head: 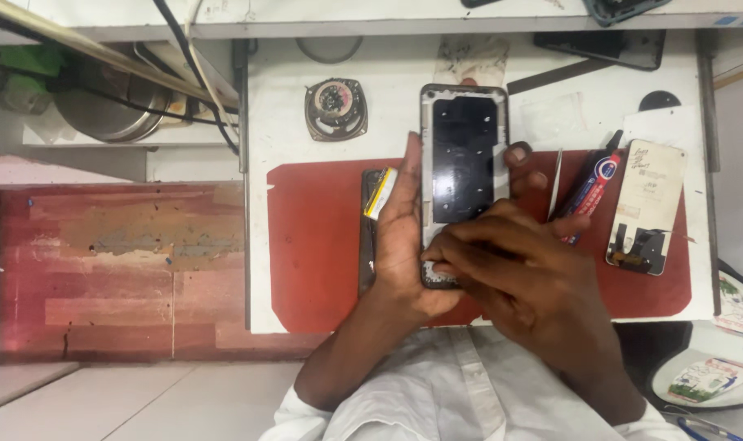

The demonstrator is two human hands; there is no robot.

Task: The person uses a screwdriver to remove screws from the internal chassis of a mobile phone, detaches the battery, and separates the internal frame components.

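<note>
Right hand point(522, 273), nearest the viewer, presses its fingertips point(438, 260) together on the lower end of a phone frame point(463, 175); left hand point(404, 237) cradles the frame above the red mat's point(314, 245) near edge. Judged step: working the bottom edge; continuing calls for a steady supporting grip. Glue tube point(593, 186) and white back cover point(647, 204) lie toward the worktop's right edge.

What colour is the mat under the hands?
Dark red work mat, clearest in the head view.

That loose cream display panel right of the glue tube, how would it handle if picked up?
The thin cream display panel looks light and flat, so probably hard to lift off the red mat without an edge. Its dark ribbon end seems exposed, likely fragile. It probably flexes or cracks under pressure.
</note>
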